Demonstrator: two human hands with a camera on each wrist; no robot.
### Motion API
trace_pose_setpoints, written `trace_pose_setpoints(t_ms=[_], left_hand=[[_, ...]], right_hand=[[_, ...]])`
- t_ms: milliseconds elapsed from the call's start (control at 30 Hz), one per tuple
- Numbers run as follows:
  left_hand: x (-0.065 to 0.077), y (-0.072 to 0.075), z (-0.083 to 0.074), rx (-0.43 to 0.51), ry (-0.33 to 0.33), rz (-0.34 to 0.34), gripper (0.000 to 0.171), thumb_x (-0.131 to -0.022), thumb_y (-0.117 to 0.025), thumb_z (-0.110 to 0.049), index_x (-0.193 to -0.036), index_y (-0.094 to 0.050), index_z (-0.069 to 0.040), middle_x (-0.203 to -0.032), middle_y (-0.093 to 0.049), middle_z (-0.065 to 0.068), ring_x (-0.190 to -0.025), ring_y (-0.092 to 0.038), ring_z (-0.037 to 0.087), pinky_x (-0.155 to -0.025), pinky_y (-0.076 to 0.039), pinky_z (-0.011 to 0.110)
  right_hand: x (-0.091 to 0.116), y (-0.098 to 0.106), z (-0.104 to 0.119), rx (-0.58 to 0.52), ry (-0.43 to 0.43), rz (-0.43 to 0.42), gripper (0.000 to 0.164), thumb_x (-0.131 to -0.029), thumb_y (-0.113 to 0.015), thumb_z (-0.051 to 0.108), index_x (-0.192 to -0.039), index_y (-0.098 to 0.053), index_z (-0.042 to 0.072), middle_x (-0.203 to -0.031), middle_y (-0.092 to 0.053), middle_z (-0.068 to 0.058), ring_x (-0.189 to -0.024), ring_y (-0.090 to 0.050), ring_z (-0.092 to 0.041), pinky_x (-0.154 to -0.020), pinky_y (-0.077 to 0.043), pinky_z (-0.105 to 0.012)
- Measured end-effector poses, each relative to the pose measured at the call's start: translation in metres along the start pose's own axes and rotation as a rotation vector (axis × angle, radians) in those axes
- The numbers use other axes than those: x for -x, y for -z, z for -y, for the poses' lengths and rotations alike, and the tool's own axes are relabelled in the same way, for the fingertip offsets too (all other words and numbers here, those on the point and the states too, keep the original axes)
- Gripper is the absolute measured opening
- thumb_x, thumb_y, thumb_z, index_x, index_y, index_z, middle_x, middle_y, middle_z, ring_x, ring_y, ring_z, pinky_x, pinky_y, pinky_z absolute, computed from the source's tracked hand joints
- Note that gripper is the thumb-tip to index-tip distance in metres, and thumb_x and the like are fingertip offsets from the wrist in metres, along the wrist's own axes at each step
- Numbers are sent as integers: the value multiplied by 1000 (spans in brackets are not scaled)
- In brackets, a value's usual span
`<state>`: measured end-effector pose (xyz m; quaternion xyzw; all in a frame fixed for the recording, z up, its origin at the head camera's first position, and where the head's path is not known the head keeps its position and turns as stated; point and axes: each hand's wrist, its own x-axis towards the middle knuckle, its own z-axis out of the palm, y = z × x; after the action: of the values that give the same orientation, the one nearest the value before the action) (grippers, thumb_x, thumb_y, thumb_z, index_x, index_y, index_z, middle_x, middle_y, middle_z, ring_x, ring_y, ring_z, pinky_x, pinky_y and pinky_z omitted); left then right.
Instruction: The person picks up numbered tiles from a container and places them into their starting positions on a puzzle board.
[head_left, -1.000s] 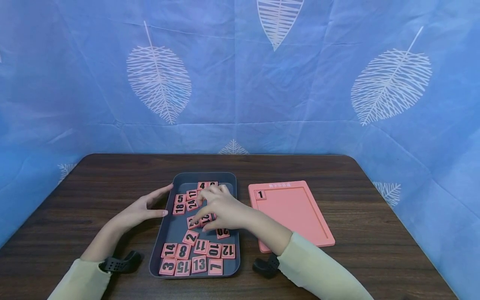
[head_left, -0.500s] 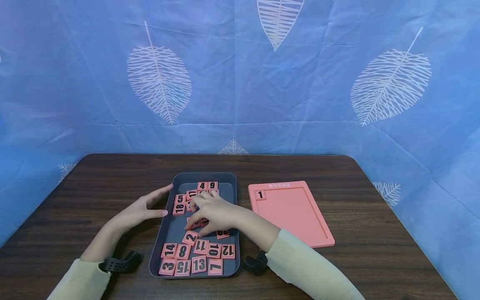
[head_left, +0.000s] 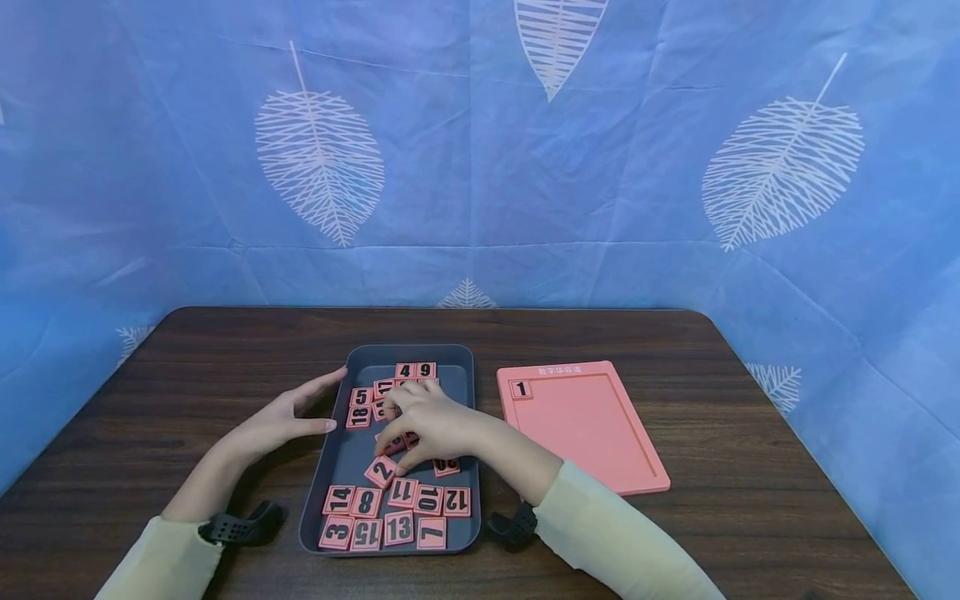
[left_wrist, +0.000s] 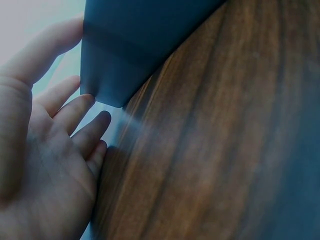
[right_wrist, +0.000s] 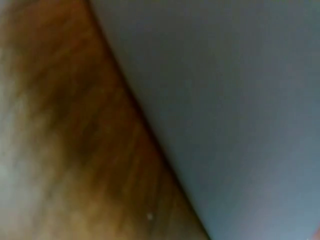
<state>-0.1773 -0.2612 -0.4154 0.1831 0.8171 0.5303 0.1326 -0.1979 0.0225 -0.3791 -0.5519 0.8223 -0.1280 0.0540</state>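
Observation:
In the head view, a dark grey tray (head_left: 348,462) holds several pink number tiles. Over its middle, my right hand (head_left: 437,423) pinches the number 2 tile (head_left: 381,472) between thumb and finger. That hand covers part of the tiles beneath it. My left hand (head_left: 281,423) rests against the tray's left side, thumb and fingers spread; the left wrist view shows its fingertips at the tray wall (left_wrist: 125,50). The right wrist view is blurred and shows only the tray's side and tabletop, no fingers.
To the right of the tray lies a pink number-puzzle board (head_left: 588,433), with the number 1 tile (head_left: 521,389) in its upper left corner. Both stand on a dark wooden table (head_left: 712,417). A blue cloth (head_left: 480,167) with white leaf prints hangs behind.
My right hand has shifted left and towards the front of the tray, onto the number 2 tile, which has turned slightly. My left hand and the board have stayed put.

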Motion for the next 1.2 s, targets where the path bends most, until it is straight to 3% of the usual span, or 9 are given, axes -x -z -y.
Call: trace_pose_setpoints(t_ms=[300, 667, 900, 1200], left_hand=[[-1, -1, 2, -7, -2, -11, 73, -92, -65, -19, -153, -25, -15, -156, -15, 19, -140, -7, 48, -100, -14, 73], [0, -1, 2, -3, -6, -12, 74, -92, -65, -18, -153, -25, -15, -157, -14, 19, -140, -6, 48, -100, -14, 73], [0, -1, 2, -4, -3, -17, 74, -92, -66, -19, -153, -25, -16, -157, -15, 18, -140, -7, 47, -100, -13, 72], [0, -2, 2, -5, -15, -18, 73, -92, -65, -18, -153, -26, -15, -157, -15, 18, -141, -6, 46, -101, -11, 72]], right_hand=[[18, 12, -4, -21, -62, -92, 28, -78, -76, 45, -104, -74, 34, -100, -39, 10, -98, -32, -11, -85, -22, -38], [58, 31, -18, -73, -115, -228, 28, -75, -80, 42, -100, -75, 32, -100, -37, 10, -101, -33, -17, -84, -21, -40], [87, 39, -36, -78, -180, -330, 25, -72, -83, 39, -95, -76, 32, -101, -37, 8, -101, -34, -22, -84, -20, -42], [129, 45, -67, -91, -266, -396, 27, -67, -88, 27, -92, -76, 26, -97, -36, 6, -99, -33, -24, -85, -19, -46]])
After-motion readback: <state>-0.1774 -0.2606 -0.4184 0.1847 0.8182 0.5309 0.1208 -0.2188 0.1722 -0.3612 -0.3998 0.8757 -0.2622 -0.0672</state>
